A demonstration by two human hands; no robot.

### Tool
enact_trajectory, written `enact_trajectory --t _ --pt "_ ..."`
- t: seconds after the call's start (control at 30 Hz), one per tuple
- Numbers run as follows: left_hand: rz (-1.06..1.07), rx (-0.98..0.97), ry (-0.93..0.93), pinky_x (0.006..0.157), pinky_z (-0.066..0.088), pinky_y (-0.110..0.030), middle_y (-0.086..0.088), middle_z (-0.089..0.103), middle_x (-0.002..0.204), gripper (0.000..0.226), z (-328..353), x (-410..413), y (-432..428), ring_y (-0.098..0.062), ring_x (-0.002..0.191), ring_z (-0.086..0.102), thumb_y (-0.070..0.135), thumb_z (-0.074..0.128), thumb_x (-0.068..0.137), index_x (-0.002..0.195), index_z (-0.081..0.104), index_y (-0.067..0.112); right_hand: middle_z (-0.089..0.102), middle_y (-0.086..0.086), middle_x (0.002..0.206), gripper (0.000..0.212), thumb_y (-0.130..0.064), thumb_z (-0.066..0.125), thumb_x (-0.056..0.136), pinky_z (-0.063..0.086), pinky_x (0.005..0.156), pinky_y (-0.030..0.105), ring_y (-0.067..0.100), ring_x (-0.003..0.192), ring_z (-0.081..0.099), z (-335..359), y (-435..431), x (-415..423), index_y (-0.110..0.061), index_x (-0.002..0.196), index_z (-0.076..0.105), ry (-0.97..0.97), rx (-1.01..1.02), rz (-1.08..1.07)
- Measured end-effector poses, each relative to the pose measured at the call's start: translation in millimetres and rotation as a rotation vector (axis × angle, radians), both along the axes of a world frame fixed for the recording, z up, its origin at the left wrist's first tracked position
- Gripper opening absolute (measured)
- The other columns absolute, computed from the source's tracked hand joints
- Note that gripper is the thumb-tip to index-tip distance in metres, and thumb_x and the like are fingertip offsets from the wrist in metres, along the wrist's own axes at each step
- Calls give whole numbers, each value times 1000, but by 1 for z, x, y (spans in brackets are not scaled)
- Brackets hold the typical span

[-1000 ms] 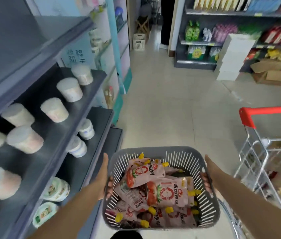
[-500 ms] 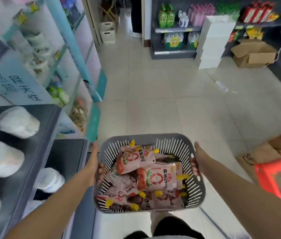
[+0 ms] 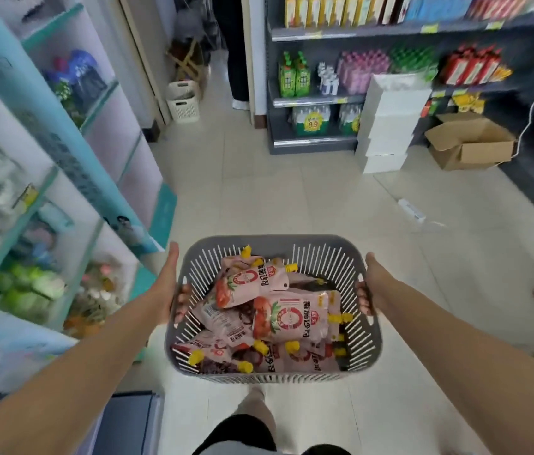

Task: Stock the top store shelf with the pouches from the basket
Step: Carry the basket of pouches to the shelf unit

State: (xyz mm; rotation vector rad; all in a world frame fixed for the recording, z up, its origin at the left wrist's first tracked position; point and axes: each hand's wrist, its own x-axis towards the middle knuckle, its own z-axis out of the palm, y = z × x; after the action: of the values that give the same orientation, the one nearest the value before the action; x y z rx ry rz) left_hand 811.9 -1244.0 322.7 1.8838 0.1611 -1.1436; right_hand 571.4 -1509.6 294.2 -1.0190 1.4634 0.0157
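Note:
I carry a grey slotted plastic basket (image 3: 272,244) in front of me, above the tiled floor. It holds several pink pouches (image 3: 287,320) with a red tomato print and yellow caps, piled loosely. My left hand (image 3: 169,284) grips the basket's left handle, fingers curled through the cut-out. My right hand (image 3: 370,284) grips the right handle the same way. The dark shelf with white cups seen earlier is out of view.
A teal and white display rack (image 3: 62,152) runs along my left. Dark shelves (image 3: 357,31) with bottles stand at the back, beside stacked white boxes (image 3: 388,126) and an open cardboard box (image 3: 470,144). A white basket (image 3: 183,101) stands by a doorway.
I have turned and walked on with the basket. The dark cup shelf on the left and the red-handled cart on the right have left the view. My grip on both handles is unchanged.

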Motion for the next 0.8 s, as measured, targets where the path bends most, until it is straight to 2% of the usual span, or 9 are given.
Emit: enact_trajectory --t 0.1,0.3,0.43,0.57,0.8 --pt "-33 20 50 37 24 -14 1 30 39 80 -1 38 -74 -14 31 27 98 20 59 45 27 20 30 0 35 70 -74 16 87 23 41 18 13 27 25 2 -61 28 -17 51 31 10 -31 -81" --pt "-167 4 173 36 32 -11 0 33 38 78 -5 110 -228 -12 29 33 93 17 66 46 30 18 29 0 34 71 -74 18 88 23 41 19 13 27 25 13 -186 82 -15 52 33 41 -22 -208" --pt "-256 8 80 41 26 -15 1 30 42 78 0 158 -331 -12 34 28 97 14 59 51 26 21 28 1 35 73 -76 15 87 20 45 22 13 31 24 18 -266 106 -15 49 31 30 7 -270" --pt "-311 54 67 43 25 -17 0 29 45 81 9 197 -439 -13 36 26 99 13 54 51 28 20 30 2 37 73 -76 15 86 23 45 22 14 36 27 29 -363 131 -15 50 32 45 9 -269" --pt "-251 46 82 40 26 -17 -1 29 45 83 12 236 -617 -15 35 26 100 14 53 53 28 18 29 2 36 73 -73 13 89 22 46 22 14 35 25 40 -547 175 -16 46 29 37 -8 -219"
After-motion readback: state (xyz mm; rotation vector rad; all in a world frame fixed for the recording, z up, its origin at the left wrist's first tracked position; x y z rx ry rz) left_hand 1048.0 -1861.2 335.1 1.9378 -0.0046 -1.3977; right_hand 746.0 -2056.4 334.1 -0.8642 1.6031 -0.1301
